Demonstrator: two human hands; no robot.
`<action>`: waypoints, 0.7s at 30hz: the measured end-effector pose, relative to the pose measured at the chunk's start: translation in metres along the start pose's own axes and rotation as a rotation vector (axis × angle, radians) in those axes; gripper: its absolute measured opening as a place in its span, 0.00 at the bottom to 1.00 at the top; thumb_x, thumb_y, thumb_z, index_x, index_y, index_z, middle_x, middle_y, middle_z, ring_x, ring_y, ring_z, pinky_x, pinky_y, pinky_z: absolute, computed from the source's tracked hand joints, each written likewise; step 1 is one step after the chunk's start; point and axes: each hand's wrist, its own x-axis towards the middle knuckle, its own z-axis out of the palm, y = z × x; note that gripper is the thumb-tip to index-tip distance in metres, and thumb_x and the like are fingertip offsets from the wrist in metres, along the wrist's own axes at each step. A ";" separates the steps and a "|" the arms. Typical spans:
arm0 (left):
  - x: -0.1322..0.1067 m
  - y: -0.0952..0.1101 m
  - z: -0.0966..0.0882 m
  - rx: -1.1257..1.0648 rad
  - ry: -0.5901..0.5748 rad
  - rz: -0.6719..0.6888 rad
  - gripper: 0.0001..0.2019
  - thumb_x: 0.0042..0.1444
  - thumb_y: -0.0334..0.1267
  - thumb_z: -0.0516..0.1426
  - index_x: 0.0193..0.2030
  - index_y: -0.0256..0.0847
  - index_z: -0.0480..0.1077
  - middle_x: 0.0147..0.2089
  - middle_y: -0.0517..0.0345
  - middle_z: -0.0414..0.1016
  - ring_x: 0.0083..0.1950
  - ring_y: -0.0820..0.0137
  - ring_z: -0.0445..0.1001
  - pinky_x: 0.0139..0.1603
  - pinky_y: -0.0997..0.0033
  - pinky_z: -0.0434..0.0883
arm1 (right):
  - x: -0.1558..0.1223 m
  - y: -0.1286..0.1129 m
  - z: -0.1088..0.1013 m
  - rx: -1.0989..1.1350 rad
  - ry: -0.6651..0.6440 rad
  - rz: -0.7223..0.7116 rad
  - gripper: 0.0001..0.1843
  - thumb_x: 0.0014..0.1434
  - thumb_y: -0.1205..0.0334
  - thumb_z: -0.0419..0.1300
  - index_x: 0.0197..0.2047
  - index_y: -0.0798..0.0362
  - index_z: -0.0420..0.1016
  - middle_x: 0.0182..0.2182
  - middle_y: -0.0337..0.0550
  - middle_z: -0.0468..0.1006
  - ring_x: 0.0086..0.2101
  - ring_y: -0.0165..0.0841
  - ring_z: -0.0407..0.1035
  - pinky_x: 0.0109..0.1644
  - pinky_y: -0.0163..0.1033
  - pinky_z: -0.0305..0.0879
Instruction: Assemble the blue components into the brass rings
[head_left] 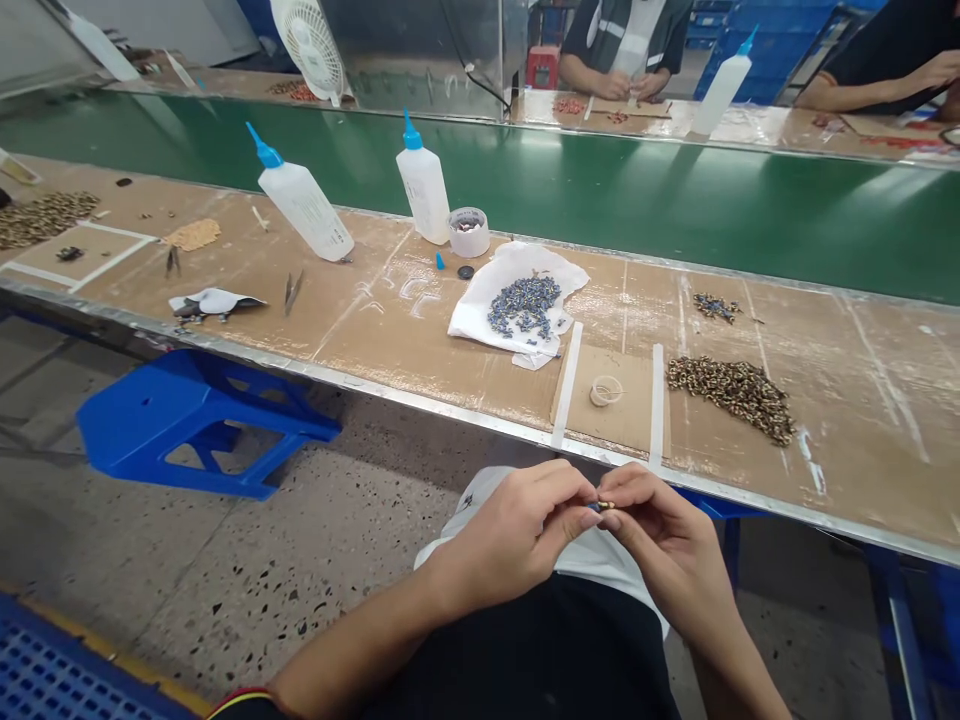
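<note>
My left hand and my right hand meet above my lap, just off the table's front edge. Both pinch a tiny part, partly blue and partly gold; fingertips cover most of it, so its kind is unclear. Beyond them, a small round cup with a thin stick across it stands on a taped cardboard square. To the left, many small blue parts lie heaped on white paper. On the right is a pile of small gold-and-dark parts, with a smaller blue-and-gold group behind it.
Two white bottles with blue tips, one leaning and one upright, stand near a tape roll. Tweezers lie farther left. A green belt runs behind. A blue stool is at left; co-workers sit across.
</note>
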 end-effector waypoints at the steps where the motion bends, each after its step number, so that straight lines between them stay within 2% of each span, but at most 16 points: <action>1: 0.001 -0.003 0.000 0.033 0.024 0.025 0.08 0.68 0.36 0.53 0.40 0.36 0.70 0.36 0.58 0.69 0.37 0.72 0.67 0.39 0.73 0.63 | 0.003 0.002 0.002 0.033 0.015 0.028 0.03 0.63 0.66 0.63 0.39 0.48 0.74 0.38 0.41 0.70 0.38 0.31 0.69 0.39 0.33 0.68; 5: 0.009 -0.015 -0.005 0.134 0.075 0.054 0.06 0.67 0.35 0.53 0.40 0.36 0.68 0.37 0.57 0.68 0.36 0.72 0.66 0.37 0.73 0.63 | 0.018 0.007 0.010 0.133 0.068 0.105 0.02 0.63 0.64 0.64 0.38 0.49 0.74 0.37 0.40 0.70 0.35 0.28 0.68 0.38 0.31 0.68; 8: 0.019 -0.019 -0.013 0.186 0.070 0.078 0.09 0.69 0.33 0.49 0.38 0.37 0.68 0.35 0.58 0.67 0.35 0.72 0.66 0.37 0.73 0.63 | 0.033 0.005 0.013 0.191 0.077 0.139 0.02 0.63 0.63 0.64 0.38 0.49 0.75 0.36 0.39 0.71 0.33 0.26 0.68 0.37 0.31 0.69; 13: 0.046 -0.021 -0.029 0.254 0.054 0.118 0.12 0.69 0.32 0.48 0.36 0.36 0.69 0.33 0.58 0.65 0.32 0.73 0.65 0.33 0.74 0.64 | 0.057 -0.005 0.003 0.145 0.119 0.213 0.05 0.63 0.61 0.65 0.43 0.47 0.77 0.32 0.38 0.75 0.30 0.26 0.71 0.34 0.29 0.71; 17: 0.073 -0.019 -0.038 0.265 0.050 0.161 0.11 0.68 0.29 0.49 0.36 0.36 0.69 0.31 0.59 0.64 0.31 0.74 0.64 0.31 0.75 0.64 | 0.074 -0.011 -0.012 0.066 0.119 0.183 0.01 0.63 0.63 0.64 0.39 0.48 0.77 0.33 0.39 0.75 0.29 0.26 0.71 0.33 0.29 0.71; 21: 0.097 -0.014 -0.043 0.214 0.016 0.213 0.11 0.67 0.28 0.49 0.36 0.35 0.70 0.31 0.59 0.66 0.29 0.75 0.64 0.30 0.76 0.64 | 0.085 -0.015 -0.026 0.019 0.094 0.082 0.03 0.65 0.66 0.61 0.39 0.49 0.75 0.34 0.39 0.73 0.30 0.27 0.70 0.33 0.31 0.70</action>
